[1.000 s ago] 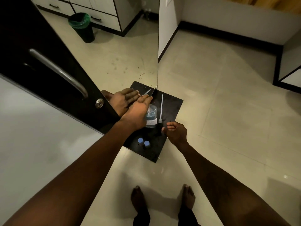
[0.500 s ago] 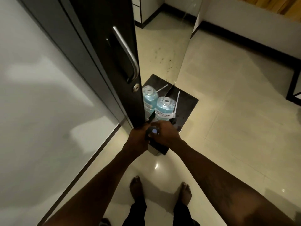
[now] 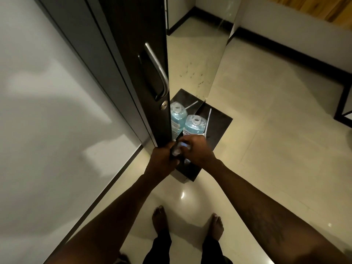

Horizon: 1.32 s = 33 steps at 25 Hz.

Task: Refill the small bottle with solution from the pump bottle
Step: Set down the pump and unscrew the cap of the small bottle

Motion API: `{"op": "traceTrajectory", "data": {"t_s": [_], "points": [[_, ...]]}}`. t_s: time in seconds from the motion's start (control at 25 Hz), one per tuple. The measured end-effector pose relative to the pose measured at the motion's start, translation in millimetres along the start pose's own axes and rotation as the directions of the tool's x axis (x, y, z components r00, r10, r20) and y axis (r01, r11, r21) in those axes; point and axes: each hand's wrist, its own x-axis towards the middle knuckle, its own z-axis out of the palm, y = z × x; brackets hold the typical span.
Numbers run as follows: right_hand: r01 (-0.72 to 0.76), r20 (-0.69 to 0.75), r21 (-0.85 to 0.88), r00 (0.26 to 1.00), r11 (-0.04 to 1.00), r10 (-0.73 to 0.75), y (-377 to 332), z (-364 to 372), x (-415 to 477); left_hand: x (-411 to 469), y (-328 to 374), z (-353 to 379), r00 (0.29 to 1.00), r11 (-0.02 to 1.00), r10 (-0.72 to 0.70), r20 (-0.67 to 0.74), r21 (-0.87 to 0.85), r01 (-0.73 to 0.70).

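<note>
The pump bottle (image 3: 195,126) of blue solution stands on a small black table (image 3: 219,128), its neck open with no pump in it. The pump's white tube (image 3: 208,119) lies just right of it. My left hand (image 3: 162,161) and my right hand (image 3: 198,151) meet over the table's near edge. Both are closed around a small bottle (image 3: 178,149), which is blurred and mostly hidden by fingers. My right fingers sit at its pale blue top. A second pale small thing (image 3: 187,161) shows under my right wrist.
A mirror (image 3: 198,63) stands behind the table and doubles the pump bottle. A dark door with a metal handle (image 3: 158,71) rises just left of my hands. My bare feet (image 3: 160,220) stand on glossy cream floor tiles.
My left hand has left the pump bottle's top and come down to the table's near edge. Both hands have closed together on the small bottle. My view has swung left.
</note>
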Motion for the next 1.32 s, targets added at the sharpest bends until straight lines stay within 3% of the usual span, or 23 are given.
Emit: {"op": "traceTrajectory", "data": {"t_s": [0.2, 0.32, 0.44, 0.52, 0.64, 0.76, 0.92, 1.04, 1.16, 1.32], "points": [[-0.012, -0.247, 0.205, 0.967, 0.979, 0.064, -32.1, -97.0, -20.4, 7.5, 78.8, -29.1, 0.970, 0.996, 0.074, -0.231, 0.065, -0.060], [0.013, -0.329, 0.279, 0.941, 0.960, 0.082, -47.4, -162.4, -33.7, 19.0, 137.0, -41.7, 0.967, 0.995, 0.102, -0.232, 0.005, -0.104], [0.074, -0.405, 0.303, 0.913, 0.950, 0.058, -60.2, -216.1, -46.9, 24.2, 194.7, -49.7, 0.934, 0.973, 0.224, -0.278, 0.010, -0.231], [0.039, -0.366, 0.328, 0.927, 0.944, 0.089, -68.5, -239.6, -54.8, 26.4, 219.5, -52.2, 0.895, 0.950, 0.307, -0.325, 0.050, -0.308], [-0.011, -0.279, 0.218, 0.957, 0.976, 0.073, -74.1, -260.5, -65.2, 27.6, 238.1, -49.6, 0.853, 0.928, 0.361, -0.376, 0.054, -0.369], [0.034, -0.300, 0.189, 0.953, 0.981, 0.025, -75.1, -264.6, -68.1, 24.9, 242.9, -44.0, 0.834, 0.918, 0.386, -0.395, 0.074, -0.390], [0.105, -0.295, 0.100, 0.953, 0.989, -0.071, -77.9, -257.9, -65.4, 24.9, 239.7, -45.7, 0.860, 0.904, 0.424, -0.282, 0.191, -0.383], [0.180, -0.184, 0.034, 0.968, 0.983, -0.171, -77.6, -252.9, -59.8, 23.7, 226.9, -48.4, 0.911, 0.935, 0.340, -0.233, 0.183, -0.302], [0.263, -0.058, 0.032, 0.964, 0.964, -0.261, -81.9, -248.5, -53.2, 16.6, 211.4, -49.3, 0.913, 0.972, 0.235, -0.333, 0.069, -0.225], [0.203, -0.075, -0.168, 0.973, 0.965, -0.217, -88.0, -228.0, -35.5, 13.7, 189.9, -50.7, 0.897, 0.992, 0.126, -0.424, 0.061, -0.111]]}}
